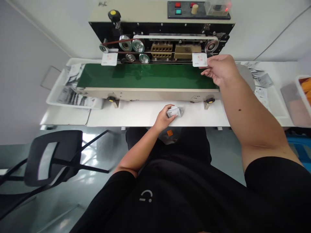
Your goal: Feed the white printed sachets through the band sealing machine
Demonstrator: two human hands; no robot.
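My right hand [220,68] pinches the edge of a small white packet [199,60] with reddish print, at the right end of the machine's [161,29] rollers, over the green belt [145,76]. A second white packet [109,59] hangs at the left end of the rollers, touched by no hand. Down on the white table [141,113], in front of the belt, my left hand [165,119] is closed round a small stack of white packets [173,112].
At the left end stands a white bin [98,104] full of packets. Another white tray [279,103] with packets lies right of the belt, beside a container of orange items [306,87]. Black knobs stick out below the belt. A black chair [54,158] stands at the lower left.
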